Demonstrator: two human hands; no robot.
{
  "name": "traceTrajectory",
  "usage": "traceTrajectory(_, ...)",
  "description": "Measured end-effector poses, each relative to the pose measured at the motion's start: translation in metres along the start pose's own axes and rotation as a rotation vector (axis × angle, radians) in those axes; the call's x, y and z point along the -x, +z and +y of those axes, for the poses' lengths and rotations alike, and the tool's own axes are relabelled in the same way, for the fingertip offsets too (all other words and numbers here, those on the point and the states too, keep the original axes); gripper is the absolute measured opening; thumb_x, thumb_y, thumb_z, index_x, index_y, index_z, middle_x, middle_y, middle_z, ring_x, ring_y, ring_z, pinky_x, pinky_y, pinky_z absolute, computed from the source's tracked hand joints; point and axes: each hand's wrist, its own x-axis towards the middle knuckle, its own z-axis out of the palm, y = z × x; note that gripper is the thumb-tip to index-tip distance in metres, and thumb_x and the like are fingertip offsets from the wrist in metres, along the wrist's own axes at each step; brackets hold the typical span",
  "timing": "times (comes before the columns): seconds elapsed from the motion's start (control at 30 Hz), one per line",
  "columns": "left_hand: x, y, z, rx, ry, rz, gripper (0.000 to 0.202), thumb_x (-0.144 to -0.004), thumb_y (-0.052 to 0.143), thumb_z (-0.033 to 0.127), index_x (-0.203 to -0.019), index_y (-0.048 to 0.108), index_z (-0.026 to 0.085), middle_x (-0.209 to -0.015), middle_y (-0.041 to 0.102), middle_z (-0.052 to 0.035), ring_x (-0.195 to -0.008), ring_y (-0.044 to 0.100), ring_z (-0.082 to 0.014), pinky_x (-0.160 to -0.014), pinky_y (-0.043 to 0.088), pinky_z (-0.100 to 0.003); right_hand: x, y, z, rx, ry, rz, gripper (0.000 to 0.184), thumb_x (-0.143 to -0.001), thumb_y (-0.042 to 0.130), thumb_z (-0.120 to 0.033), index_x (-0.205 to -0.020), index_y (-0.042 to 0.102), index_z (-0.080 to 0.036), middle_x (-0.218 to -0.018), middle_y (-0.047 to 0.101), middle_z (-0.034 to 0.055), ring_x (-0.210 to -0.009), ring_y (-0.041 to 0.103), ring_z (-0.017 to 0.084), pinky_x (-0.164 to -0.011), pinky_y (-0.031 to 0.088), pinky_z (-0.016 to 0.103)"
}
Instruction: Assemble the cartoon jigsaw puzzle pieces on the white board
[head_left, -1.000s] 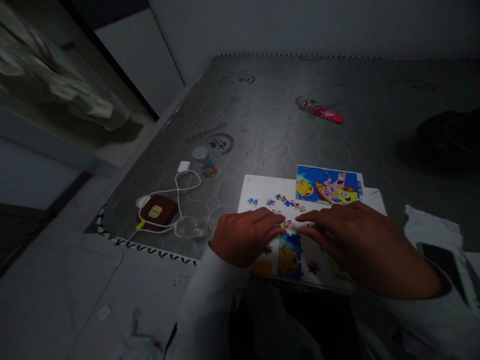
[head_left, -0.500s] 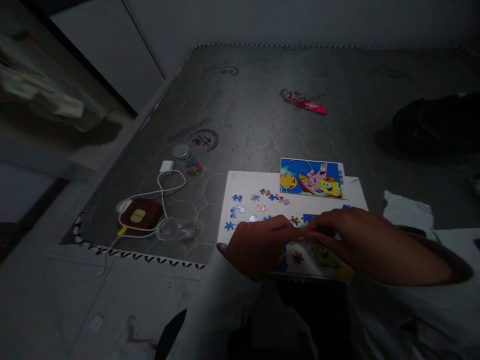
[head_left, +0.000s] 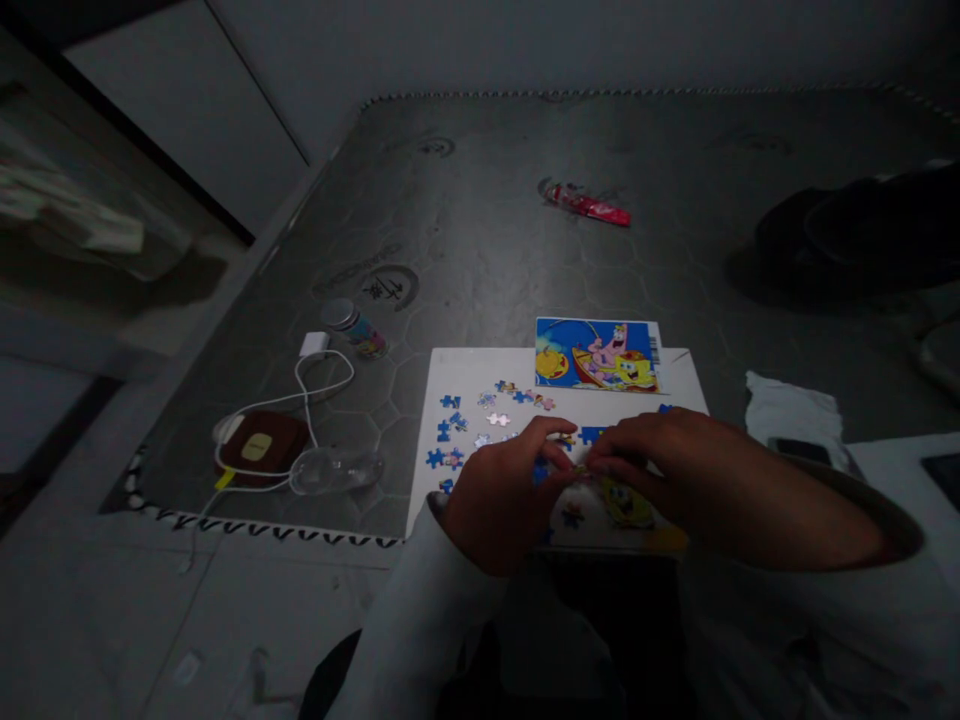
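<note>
A white board (head_left: 420,480) carries loose jigsaw puzzle pieces (head_left: 498,420) on its left side and a partly joined section with a yellow cartoon figure (head_left: 628,506) near its front edge. Over that section my left hand (head_left: 504,495) and my right hand (head_left: 667,462) meet, fingertips almost touching. A small pinkish puzzle piece (head_left: 579,473) shows between them; my fingers hide most of it. My right thumb and fingers are pinched together on it. The left thumb and a finger close at its other side, with the left index raised. A loose puzzle piece (head_left: 573,516) lies just below.
Behind my hands lies a picture card (head_left: 596,355). To the left are a clear bottle (head_left: 337,470), a brown box (head_left: 262,440) with a white cable, and a small jar (head_left: 354,328). A red wrapper (head_left: 589,205) lies farther back; a phone (head_left: 799,453) rests on white paper at right.
The view has shifted, so everything sits a little farther left. My left index has lifted and the left fingers have spread from their tighter pinch. My right hand keeps its pinch.
</note>
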Motion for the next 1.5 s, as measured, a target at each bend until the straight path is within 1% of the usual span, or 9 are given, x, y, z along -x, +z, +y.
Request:
traceTrajectory(0.2,-0.001,-0.001,0.004,0.089,-0.033,0.039,0.04,-0.085,0.077,0.011,-0.12,0.06,0.02,-0.093,0.08,0.003,-0.061,0.07,-0.01,-0.055,0.049,-0.021,-0.003,-0.003,-0.003,-0.03,-0.01,-0.021,0.024,-0.099,0.054,-0.031,-0.092,0.077,-0.031,-0.087,0.078,-0.0016,-0.076,0.071,0.019,-0.066,0.048,0.031)
traceTrajectory(0.37,-0.001,-0.002,0.009,0.14,-0.019,0.078,0.031,-0.086,0.078,0.016,-0.113,0.064,0.019,-0.09,0.079,0.004,-0.048,0.06,-0.0063,-0.051,0.047,-0.021,-0.001,-0.002,-0.004,-0.013,0.03,-0.018,0.028,-0.1,0.05,-0.035,-0.086,0.074,-0.028,-0.082,0.076,0.0007,-0.072,0.069,0.02,-0.063,0.045,0.031)
traceTrajectory(0.67,-0.002,-0.001,0.01,0.13,-0.013,0.158,0.024,-0.082,0.081,0.014,-0.102,0.069,0.019,-0.086,0.08,0.0057,-0.046,0.056,-0.0046,-0.048,0.044,-0.019,-0.002,-0.003,-0.005,-0.046,0.023,0.0,0.029,-0.1,0.048,-0.036,-0.083,0.07,-0.028,-0.077,0.074,-0.0011,-0.067,0.066,0.019,-0.06,0.043,0.03)
traceTrajectory(0.87,-0.002,-0.004,0.013,0.131,-0.005,0.211,0.022,-0.081,0.079,0.01,-0.098,0.071,0.021,-0.083,0.079,0.0074,-0.045,0.055,-0.004,-0.049,0.046,-0.018,-0.003,-0.009,-0.006,-0.072,-0.057,0.069,0.022,-0.099,0.053,-0.031,-0.087,0.071,-0.028,-0.078,0.075,-0.0022,-0.069,0.068,0.018,-0.062,0.043,0.03)
traceTrajectory(0.97,-0.002,-0.005,0.015,0.143,-0.004,0.255,0.025,-0.082,0.079,0.01,-0.103,0.07,0.021,-0.085,0.08,0.0071,-0.045,0.055,-0.0043,-0.049,0.047,-0.018,-0.003,-0.013,-0.006,-0.084,-0.111,0.118,0.02,-0.099,0.053,-0.03,-0.092,0.072,-0.029,-0.084,0.077,-0.0022,-0.073,0.069,0.018,-0.066,0.045,0.031)
traceTrajectory(1.13,0.0,-0.008,0.02,0.169,0.039,0.369,0.029,-0.085,0.079,0.015,-0.111,0.067,0.021,-0.09,0.081,0.0065,-0.042,0.055,-0.0028,-0.047,0.048,-0.016,-0.002,-0.021,-0.012,-0.045,-0.108,0.323,0.024,-0.102,0.049,-0.035,-0.103,0.072,-0.028,-0.09,0.078,0.0002,-0.075,0.07,0.019,-0.066,0.045,0.032)
traceTrajectory(1.23,0.002,-0.01,0.021,0.123,0.104,0.432,0.032,-0.081,0.083,0.017,-0.109,0.067,0.019,-0.093,0.082,0.0039,-0.047,0.061,-0.0036,-0.049,0.051,-0.015,0.0,-0.025,-0.017,-0.039,-0.051,0.375,0.025,-0.102,0.049,-0.036,-0.103,0.073,-0.027,-0.087,0.078,0.0003,-0.068,0.069,0.018,-0.058,0.042,0.03)
traceTrajectory(1.37,0.004,-0.011,0.023,0.037,0.164,0.488,0.023,-0.082,0.083,0.022,-0.1,0.069,0.017,-0.094,0.082,0.0,-0.069,0.075,-0.0099,-0.051,0.053,-0.016,0.001,-0.027,-0.021,-0.089,0.0,0.348,0.022,-0.099,0.052,-0.034,-0.101,0.073,-0.028,-0.084,0.078,-0.0017,-0.067,0.07,0.017,-0.054,0.042,0.028)
traceTrajectory(1.5,0.005,-0.009,0.022,-0.007,0.175,0.498,0.024,-0.081,0.085,0.025,-0.099,0.071,0.018,-0.093,0.081,0.0004,-0.079,0.077,-0.0126,-0.056,0.058,-0.018,0.001,-0.028,-0.023,-0.149,-0.006,0.32,0.023,-0.099,0.052,-0.033,-0.098,0.074,-0.028,-0.086,0.079,-0.0009,-0.069,0.071,0.017,-0.055,0.045,0.027)
